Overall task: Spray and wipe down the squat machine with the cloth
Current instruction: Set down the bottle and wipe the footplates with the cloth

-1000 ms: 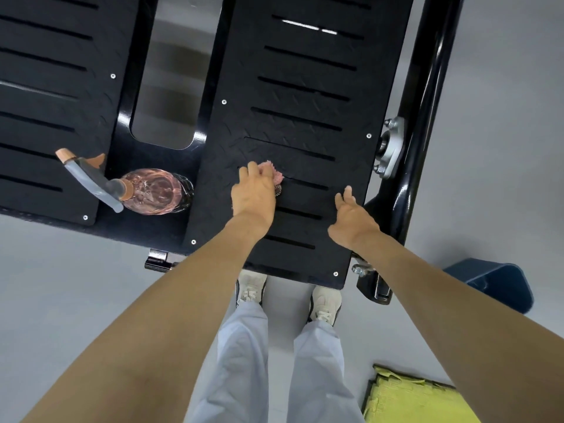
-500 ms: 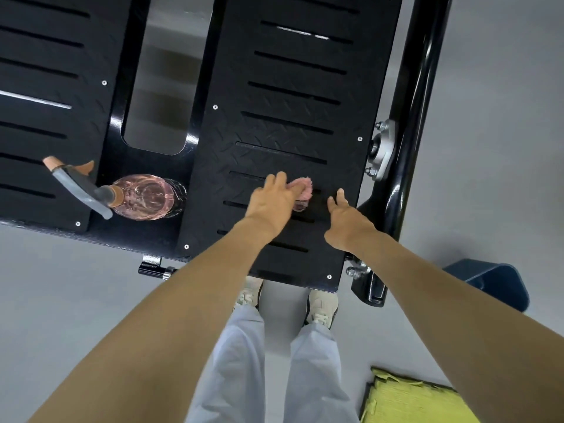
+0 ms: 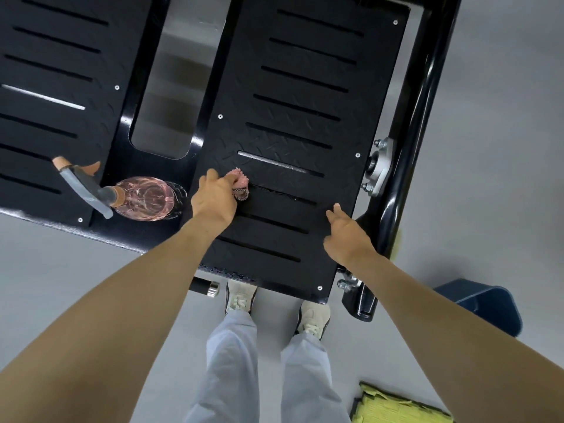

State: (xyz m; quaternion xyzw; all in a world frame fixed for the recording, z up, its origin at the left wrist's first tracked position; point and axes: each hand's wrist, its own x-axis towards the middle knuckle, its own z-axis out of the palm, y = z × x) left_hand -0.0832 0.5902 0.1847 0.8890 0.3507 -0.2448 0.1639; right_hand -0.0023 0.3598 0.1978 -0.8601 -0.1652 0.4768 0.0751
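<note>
The plate (image 3: 293,151) is matt black with a raised diamond tread and rows of dark slots; one slot near its middle glints silver, like the screws (image 3: 357,155) at its edges. The cloth (image 3: 241,180) is pink with a dark-and-pale striped hem. The bottle (image 3: 146,198), left of the plate, is clear pink with a grey trigger and tan nozzle. The frame (image 3: 427,87) is glossy black, its bracket (image 3: 380,166) silver. The floor (image 3: 503,148) is pale grey, the trousers (image 3: 232,361) pale blue-grey, the shoes (image 3: 241,297) cream, the bin (image 3: 485,303) navy, the mat (image 3: 396,407) yellow-green.

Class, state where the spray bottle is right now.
In the head view, the spray bottle rests left of centre on the footplate, just left of the left hand gripping the cloth.
</note>
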